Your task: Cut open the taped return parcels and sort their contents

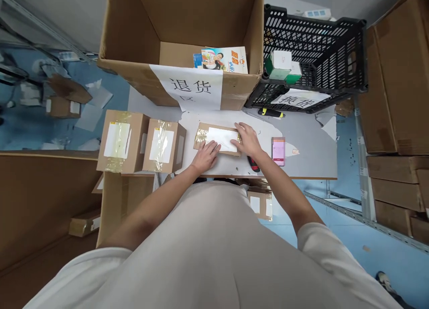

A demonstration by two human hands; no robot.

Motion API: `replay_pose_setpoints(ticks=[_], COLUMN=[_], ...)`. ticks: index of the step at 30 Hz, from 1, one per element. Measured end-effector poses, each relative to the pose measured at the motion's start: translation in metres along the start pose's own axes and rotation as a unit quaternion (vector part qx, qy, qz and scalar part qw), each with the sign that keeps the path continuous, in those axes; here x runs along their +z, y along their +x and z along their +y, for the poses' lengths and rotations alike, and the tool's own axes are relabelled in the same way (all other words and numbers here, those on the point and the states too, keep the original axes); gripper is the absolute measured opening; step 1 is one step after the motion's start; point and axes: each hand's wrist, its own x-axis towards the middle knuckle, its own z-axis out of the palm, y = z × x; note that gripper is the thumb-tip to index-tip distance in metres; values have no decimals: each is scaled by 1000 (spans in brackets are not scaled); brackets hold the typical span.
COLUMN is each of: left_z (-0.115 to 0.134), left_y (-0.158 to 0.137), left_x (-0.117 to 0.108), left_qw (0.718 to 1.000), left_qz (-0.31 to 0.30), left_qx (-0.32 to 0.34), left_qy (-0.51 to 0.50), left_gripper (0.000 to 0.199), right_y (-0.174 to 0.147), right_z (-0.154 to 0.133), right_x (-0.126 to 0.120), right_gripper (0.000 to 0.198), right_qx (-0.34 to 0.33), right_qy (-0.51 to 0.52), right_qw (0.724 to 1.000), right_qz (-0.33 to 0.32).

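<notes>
A flat cardboard box [201, 137] with brown tape at its ends and a white label [223, 138] on top lies on the worktable in front of me. My left hand [206, 156] rests on its near left part, fingers stretched out over the label's edge. At the right end, my right hand [248, 139] lies on the box with thumb and fingers apart. Just below the right hand is a red and black tool [254, 164], partly hidden by the forearm. A phone [278, 151] with a pink screen lies to the right.
Two taped, labelled boxes [122, 139] stand at the left. Behind are a large open carton [134, 74] holding small printed boxes and a black plastic crate [335, 54] with green-white boxes. A yellow-black cutter [271, 113] lies before the crate. Stacked cartons [395, 179] rise at right.
</notes>
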Motion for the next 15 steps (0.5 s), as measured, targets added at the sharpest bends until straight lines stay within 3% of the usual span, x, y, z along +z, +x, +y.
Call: replay_pose_setpoints(ticks=[3,8,15], left_z=[1,7,9], left_y=[2,0,3], left_x=[0,-6,-5], left_qw=[999,998,997], left_qz=[-36,-51,-49], left_qx=[-17,-41,-61], left_qy=[-13,1,14], left_gripper=[51,57,59], right_y=[26,30,71], right_z=[-19,-30,-17], right_x=[3,-3,-43], right_gripper=[70,60,34], right_qx=[-36,-66,-77], right_qy=[-83,-151,-38], right_qw=[992,980,974], right_qz=[-85,-112,-210])
